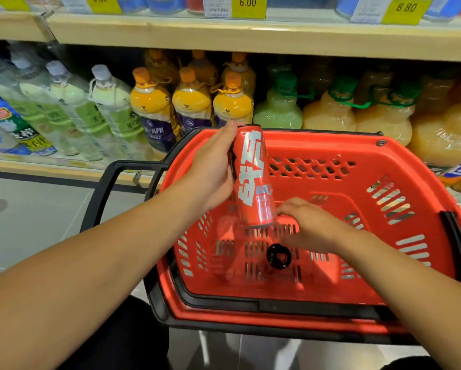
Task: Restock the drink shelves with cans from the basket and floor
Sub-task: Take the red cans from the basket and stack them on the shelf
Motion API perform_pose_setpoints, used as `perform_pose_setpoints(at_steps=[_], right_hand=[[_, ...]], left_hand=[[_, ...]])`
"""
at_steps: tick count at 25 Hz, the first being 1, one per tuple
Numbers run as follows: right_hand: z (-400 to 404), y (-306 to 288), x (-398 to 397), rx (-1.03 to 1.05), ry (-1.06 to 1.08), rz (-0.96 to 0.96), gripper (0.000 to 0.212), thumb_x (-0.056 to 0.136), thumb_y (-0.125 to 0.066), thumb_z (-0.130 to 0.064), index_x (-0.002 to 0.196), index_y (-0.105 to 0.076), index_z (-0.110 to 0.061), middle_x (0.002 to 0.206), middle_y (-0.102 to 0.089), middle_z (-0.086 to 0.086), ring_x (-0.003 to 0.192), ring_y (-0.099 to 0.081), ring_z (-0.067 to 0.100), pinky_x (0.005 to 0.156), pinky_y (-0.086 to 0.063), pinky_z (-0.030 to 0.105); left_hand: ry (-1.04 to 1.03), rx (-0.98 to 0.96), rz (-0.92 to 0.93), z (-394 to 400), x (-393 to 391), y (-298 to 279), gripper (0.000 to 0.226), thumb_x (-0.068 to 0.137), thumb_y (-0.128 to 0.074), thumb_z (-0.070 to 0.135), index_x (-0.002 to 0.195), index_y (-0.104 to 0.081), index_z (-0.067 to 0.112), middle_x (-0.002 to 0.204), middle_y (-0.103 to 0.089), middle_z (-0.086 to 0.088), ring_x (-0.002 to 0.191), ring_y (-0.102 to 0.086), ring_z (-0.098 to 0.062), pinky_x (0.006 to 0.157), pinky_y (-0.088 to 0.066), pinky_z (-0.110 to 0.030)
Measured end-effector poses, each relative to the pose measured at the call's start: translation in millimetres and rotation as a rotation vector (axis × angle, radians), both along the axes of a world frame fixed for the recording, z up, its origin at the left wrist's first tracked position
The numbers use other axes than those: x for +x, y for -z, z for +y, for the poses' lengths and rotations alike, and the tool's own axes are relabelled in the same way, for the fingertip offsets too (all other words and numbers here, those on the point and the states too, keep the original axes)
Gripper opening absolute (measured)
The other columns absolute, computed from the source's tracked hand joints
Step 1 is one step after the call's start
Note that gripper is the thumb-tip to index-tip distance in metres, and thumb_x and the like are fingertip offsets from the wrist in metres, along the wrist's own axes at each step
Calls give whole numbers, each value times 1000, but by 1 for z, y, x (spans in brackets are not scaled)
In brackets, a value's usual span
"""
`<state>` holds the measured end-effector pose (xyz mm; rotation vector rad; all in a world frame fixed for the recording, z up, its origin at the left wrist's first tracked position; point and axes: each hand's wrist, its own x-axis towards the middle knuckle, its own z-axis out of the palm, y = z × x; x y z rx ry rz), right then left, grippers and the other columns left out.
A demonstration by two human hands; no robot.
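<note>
Head: left hand (210, 169) grips can (253, 177) (over basket (384, 161)).

Shop aisle interior. A pale wooden upper shelf (250, 36) carries yellow price tags (248, 6) along its front edge. The lower shelf (63, 166) holds rows of bottled drinks (154, 108), tilted under wide-angle distortion. Grey floor tiles (37, 222) meet a dark strip at the shelf base.
</note>
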<state>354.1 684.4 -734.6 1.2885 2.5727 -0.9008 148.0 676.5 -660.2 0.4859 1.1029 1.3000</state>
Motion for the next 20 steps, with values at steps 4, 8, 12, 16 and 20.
perform_pose_setpoints(at_steps=[4,8,12,16,20], right_hand=[[-4,19,-13,-60,-112,-61,65,68,-81,-25,129,-61,-18,125,-58,6,117,-53,21,99,-38,25],[-7,38,-14,-174,-122,-163,57,65,-79,-26,120,-65,-26,103,-61,-2,92,-60,15,79,-48,24],[-11,57,-19,-290,-152,-296,52,70,-80,-18,119,-63,-27,87,-58,-8,70,-60,11,60,-47,19],[-11,76,-21,-343,-177,-281,66,70,-82,-13,129,-55,-26,112,-63,0,93,-64,24,71,-53,21],[-10,83,-16,-323,-109,-241,58,66,-84,-16,118,-61,-26,110,-66,-1,96,-65,22,83,-54,31]], left_hand=[[24,-69,-18,-2,2,4,56,99,-46,44,127,-57,-3,92,-67,-19,74,-67,-28,65,-58,-36],[34,-141,34,-3,0,4,49,96,-53,46,112,-63,0,87,-69,-20,77,-69,-33,75,-59,-49],[49,-178,54,0,-4,6,47,97,-53,45,119,-60,5,100,-69,-22,93,-68,-37,85,-54,-59],[16,-169,31,4,-4,9,40,98,-52,42,122,-63,12,104,-69,-20,96,-68,-37,87,-53,-60],[14,-180,48,4,-5,10,45,97,-53,43,126,-60,10,109,-70,-21,99,-69,-37,85,-55,-57]])
